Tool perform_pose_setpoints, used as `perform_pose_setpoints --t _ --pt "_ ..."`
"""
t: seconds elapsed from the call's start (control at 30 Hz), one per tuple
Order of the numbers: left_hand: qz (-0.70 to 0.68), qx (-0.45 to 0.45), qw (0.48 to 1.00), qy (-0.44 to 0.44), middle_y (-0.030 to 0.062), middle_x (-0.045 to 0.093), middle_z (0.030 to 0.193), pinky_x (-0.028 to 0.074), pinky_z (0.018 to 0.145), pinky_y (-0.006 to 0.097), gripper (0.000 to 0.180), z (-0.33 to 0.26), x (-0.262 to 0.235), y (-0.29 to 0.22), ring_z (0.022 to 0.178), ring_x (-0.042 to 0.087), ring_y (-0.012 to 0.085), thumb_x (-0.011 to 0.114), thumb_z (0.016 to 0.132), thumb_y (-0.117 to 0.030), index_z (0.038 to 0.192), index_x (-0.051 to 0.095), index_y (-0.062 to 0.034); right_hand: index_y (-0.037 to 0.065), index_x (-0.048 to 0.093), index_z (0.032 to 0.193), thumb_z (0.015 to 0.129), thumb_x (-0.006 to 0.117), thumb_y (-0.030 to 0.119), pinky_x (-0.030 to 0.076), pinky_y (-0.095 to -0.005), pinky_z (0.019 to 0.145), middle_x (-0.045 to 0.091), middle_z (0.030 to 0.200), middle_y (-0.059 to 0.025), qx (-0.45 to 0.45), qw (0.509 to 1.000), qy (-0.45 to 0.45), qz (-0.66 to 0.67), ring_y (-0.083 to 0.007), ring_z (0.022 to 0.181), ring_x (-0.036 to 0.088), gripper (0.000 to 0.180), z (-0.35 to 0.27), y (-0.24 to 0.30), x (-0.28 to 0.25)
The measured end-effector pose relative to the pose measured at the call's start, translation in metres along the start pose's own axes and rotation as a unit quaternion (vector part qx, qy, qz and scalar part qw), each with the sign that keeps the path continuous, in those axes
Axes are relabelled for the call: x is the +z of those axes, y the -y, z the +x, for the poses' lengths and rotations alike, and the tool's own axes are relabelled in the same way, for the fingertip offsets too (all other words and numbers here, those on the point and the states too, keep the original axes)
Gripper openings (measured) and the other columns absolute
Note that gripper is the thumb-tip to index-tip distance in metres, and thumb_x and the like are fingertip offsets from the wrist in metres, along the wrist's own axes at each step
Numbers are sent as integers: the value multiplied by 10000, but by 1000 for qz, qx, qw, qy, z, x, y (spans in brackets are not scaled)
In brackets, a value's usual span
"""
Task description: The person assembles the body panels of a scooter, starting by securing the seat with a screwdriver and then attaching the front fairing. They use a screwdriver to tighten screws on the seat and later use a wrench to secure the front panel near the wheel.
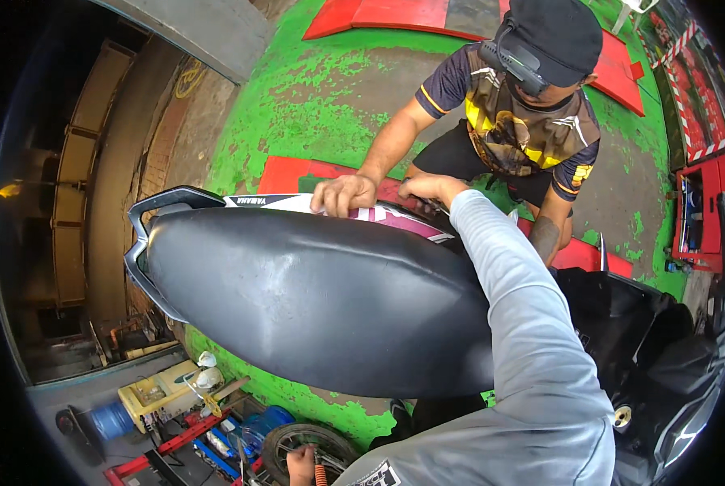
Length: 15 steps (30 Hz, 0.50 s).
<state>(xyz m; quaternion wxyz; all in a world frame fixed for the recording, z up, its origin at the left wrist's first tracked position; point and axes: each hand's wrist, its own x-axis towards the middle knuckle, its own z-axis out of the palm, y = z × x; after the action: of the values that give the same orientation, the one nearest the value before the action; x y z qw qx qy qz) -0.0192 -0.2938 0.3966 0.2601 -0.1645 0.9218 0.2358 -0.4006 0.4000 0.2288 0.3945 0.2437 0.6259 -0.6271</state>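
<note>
A long black motorcycle seat (314,300) fills the middle of the view, with a dark grab rail (140,235) around its left end. My right arm, in a grey sleeve, reaches across it. On the far side, my right hand (429,189) is closed by the white and magenta side panel (395,217); whatever its fingers hold is hidden. At the lower edge, my left hand (300,463) is curled closed beside an orange coil spring (321,475). I cannot make out anything inside it. A co-worker's hand (344,194) presses on the panel to the left of mine.
Facing me, the co-worker (524,121) crouches beyond the motorcycle. Handlebar parts (723,304) stand at the right. A loose wheel (273,449), a red rack (184,437) and a yellow box (162,393) lie lower left. Red ramps (411,14) rest on the green floor; a red cabinet (715,206) stands far right.
</note>
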Motion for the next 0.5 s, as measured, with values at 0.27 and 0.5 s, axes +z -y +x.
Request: perform_pose_setpoints --t 0.27,0.5 --pt "313 261 910 73 184 674 970 445 847 549 292 -55 -22 24 983 596 411 537 984 -261 1043 675 -10 162 671 814 798 693 337 407 -294 525 594 727 4 6 995 97 -19 -131 587 513 177 62 21 2" --pt "134 73 986 71 206 690 906 487 719 520 262 -41 -16 -64 807 624 426 585 943 -237 1005 696 -8 179 626 710 768 731 389 384 -315 520 524 651 24 -46 987 147 -38 -137 561 470 241 60 32 -3"
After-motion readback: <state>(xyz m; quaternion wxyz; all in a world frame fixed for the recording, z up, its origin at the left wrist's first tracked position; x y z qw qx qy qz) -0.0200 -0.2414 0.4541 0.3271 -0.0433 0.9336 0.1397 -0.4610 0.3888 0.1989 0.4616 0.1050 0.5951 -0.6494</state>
